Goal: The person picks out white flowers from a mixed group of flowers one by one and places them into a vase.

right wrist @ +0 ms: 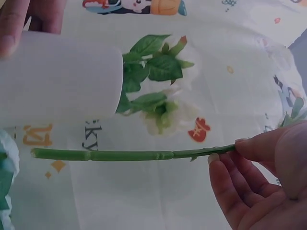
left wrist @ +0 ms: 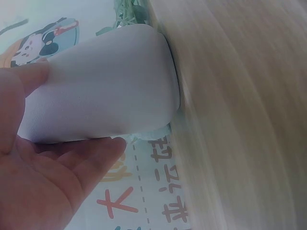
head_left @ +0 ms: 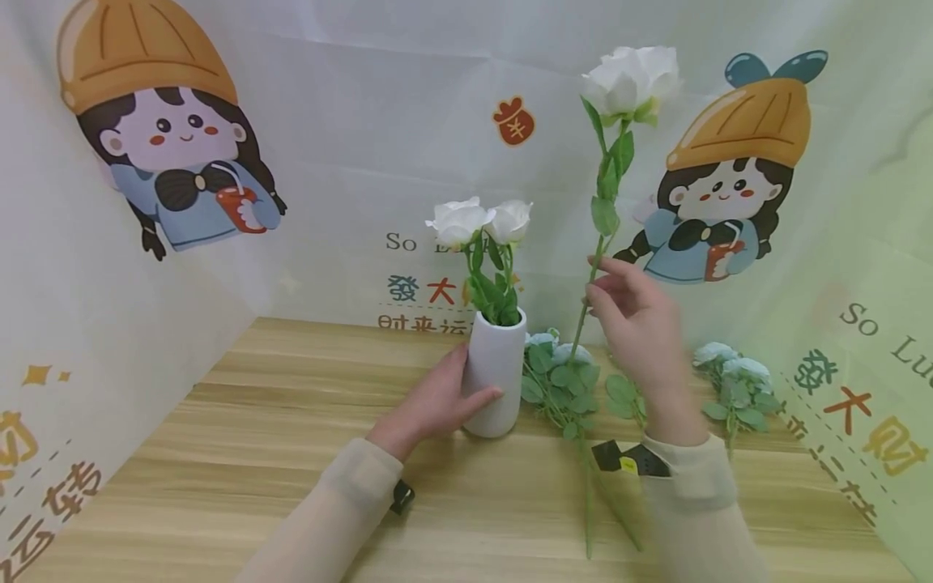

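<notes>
1. My right grip [head_left: 641,324] was narrow, thumb and fingertips pinching the stem [right wrist: 122,155] of a long-stemmed white rose [head_left: 630,85]. I had it partway along, which seemed a sensible place: the bare lower length hung free below, and the leaves and bloom stood above my fingers.

2. That rose was in the air to the right of the vase [head_left: 499,356], its cut end well apart from the mouth and its bloom higher than the others.

3. My left grip [head_left: 435,401] was around the white vase, thumb across the near side and fingers along the far side. I judged this a brace, since so tall and slim a vessel could tip if knocked. The rim was left uncovered.

4. The vase stood on the table [head_left: 219,453], with two white roses [head_left: 459,220] leaning close together above its mouth.

5. Beside the vase lay one bunch of pale blue flowers [head_left: 579,376], and farther right another pale bunch [head_left: 743,385]. Lying there, they probably left my left hand's side unobstructed.

6. Behind everything hung a printed backdrop [head_left: 342,105].
</notes>
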The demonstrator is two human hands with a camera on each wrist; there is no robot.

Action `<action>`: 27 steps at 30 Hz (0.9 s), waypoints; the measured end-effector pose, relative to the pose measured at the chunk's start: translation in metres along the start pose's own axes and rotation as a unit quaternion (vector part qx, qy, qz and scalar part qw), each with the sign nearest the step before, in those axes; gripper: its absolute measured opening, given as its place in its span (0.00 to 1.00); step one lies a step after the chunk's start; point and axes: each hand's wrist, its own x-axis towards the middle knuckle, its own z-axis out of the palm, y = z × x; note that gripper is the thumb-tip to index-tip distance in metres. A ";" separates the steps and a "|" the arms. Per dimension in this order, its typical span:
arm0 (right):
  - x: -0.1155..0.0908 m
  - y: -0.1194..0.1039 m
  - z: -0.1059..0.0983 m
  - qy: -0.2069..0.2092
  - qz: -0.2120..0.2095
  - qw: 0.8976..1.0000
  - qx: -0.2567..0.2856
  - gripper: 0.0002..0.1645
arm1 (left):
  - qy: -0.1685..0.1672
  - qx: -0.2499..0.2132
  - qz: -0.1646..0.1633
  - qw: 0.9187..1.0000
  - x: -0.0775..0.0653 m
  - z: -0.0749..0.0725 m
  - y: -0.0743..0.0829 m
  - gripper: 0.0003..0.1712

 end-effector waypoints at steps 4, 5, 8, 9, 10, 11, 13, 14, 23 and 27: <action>0.000 -0.024 0.006 0.024 -0.041 0.997 0.053 0.17 | 0.000 0.001 0.000 1.000 -0.001 0.000 0.001 0.49; -0.001 -0.030 0.008 0.032 -0.051 0.996 0.070 0.16 | 0.000 0.002 0.000 1.000 -0.001 -0.001 0.001 0.49; -0.002 -0.043 0.011 0.060 -0.075 0.989 0.110 0.14 | 0.002 0.003 0.000 1.000 -0.001 -0.001 0.001 0.49; -0.002 -0.045 0.012 0.071 -0.083 0.986 0.123 0.14 | 0.003 0.004 0.000 1.000 -0.001 -0.001 0.001 0.49; -0.002 -0.046 0.013 0.081 -0.093 0.984 0.132 0.14 | 0.004 0.004 0.000 1.000 -0.001 -0.002 0.001 0.49; -0.002 -0.047 0.013 0.090 -0.103 0.981 0.141 0.14 | 0.005 0.006 0.000 1.000 -0.001 -0.002 0.001 0.49; -0.002 -0.044 0.016 0.108 -0.121 0.974 0.156 0.14 | 0.005 0.008 0.000 1.000 -0.001 -0.001 0.000 0.49; -0.002 -0.042 0.017 0.114 -0.131 0.971 0.167 0.15 | 0.005 0.008 0.000 1.000 -0.001 -0.001 0.000 0.49; -0.001 -0.017 0.029 0.135 -0.164 0.948 0.238 0.18 | 0.003 0.005 0.010 1.000 -0.002 -0.001 0.001 0.49; -0.004 -0.026 0.034 0.130 -0.160 0.951 0.232 0.17 | 0.007 0.005 0.016 1.000 -0.002 -0.001 0.002 0.49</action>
